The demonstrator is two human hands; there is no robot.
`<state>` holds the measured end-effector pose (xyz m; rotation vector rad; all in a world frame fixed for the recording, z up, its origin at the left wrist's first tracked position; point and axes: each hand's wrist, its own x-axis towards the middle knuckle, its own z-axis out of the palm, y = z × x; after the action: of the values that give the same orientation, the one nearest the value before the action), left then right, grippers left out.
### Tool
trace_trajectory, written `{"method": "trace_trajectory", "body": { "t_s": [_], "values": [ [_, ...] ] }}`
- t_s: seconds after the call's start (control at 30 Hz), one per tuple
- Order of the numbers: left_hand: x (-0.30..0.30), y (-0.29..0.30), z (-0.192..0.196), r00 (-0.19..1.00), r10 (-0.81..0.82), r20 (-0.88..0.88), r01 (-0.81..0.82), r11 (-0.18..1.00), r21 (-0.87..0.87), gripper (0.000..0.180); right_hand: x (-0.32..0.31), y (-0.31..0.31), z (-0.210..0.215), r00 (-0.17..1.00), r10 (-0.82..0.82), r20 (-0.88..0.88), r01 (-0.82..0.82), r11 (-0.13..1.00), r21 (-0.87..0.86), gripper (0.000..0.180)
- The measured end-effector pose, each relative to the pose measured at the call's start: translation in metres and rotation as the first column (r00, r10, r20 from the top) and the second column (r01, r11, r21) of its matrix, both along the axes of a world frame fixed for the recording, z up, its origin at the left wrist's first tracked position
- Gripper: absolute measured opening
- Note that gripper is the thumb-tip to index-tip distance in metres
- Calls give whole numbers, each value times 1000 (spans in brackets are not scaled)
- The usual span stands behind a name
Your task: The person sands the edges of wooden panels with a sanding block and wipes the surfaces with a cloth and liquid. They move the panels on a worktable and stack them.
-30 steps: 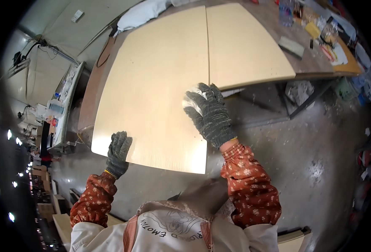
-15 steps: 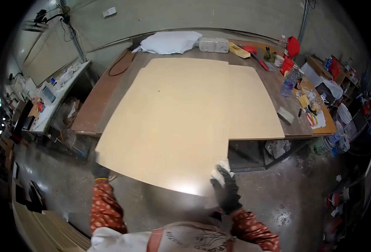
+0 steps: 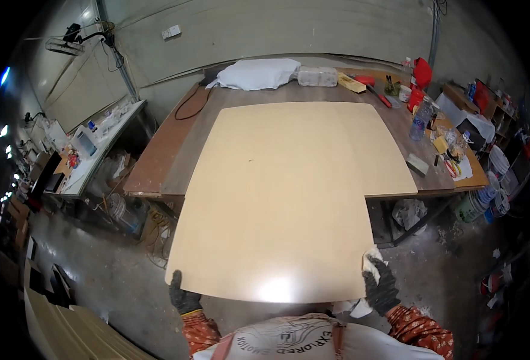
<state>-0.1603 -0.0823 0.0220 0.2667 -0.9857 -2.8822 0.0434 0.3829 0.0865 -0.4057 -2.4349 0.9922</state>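
Observation:
A broad pale-wood panel (image 3: pixel 271 228) with a curved near edge reaches from the workbench out towards me, overhanging the bench front. Another pale panel (image 3: pixel 391 177) lies under it, its right side showing. In a dark grey glove, my left hand (image 3: pixel 185 295) grips the near left corner, thumb on top and fingers hidden below. My right hand (image 3: pixel 382 289), gloved the same way, is closed on the near right edge. A crumpled white cloth (image 3: pixel 373 259) is caught between that hand and the panel; more white material (image 3: pixel 360 308) hangs beneath.
On the workbench (image 3: pixel 178 162) stand a white-covered bundle (image 3: pixel 259 73), a wrapped block (image 3: pixel 317 76), a plastic bottle (image 3: pixel 420 120) and a sanding block (image 3: pixel 417 164). A side table (image 3: pixel 102 144) is at the left; long boards (image 3: pixel 78 330) lie low left. Buckets (image 3: pixel 472 204) stand at right.
The upper panel has swung and shifted rightward and towards me, its far end now lined up with the lower panel's. Both hands have moved right and nearer with it.

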Motion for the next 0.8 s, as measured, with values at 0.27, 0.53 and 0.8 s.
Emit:
{"method": "trace_trajectory", "body": {
  "t_s": [0.27, 0.53, 0.8],
  "values": [
    [-55, -74, 209, 971, -159, -177, 102, 951, -293, 46, -24, -73, -13, 979, 199, -38, -202, 970, -132, 53],
    [-119, -15, 465, 626, -378, -682, -716, 67, -695, 38, -136, -108, 49, 724, 645, 244, -621, 764, -175, 56],
    [-144, 62, 494, 198, -749, -632, -972, -231, -32, 44, -187, 37, 145, 949, 259, -180, -285, 948, -144, 82]
  ]
}}
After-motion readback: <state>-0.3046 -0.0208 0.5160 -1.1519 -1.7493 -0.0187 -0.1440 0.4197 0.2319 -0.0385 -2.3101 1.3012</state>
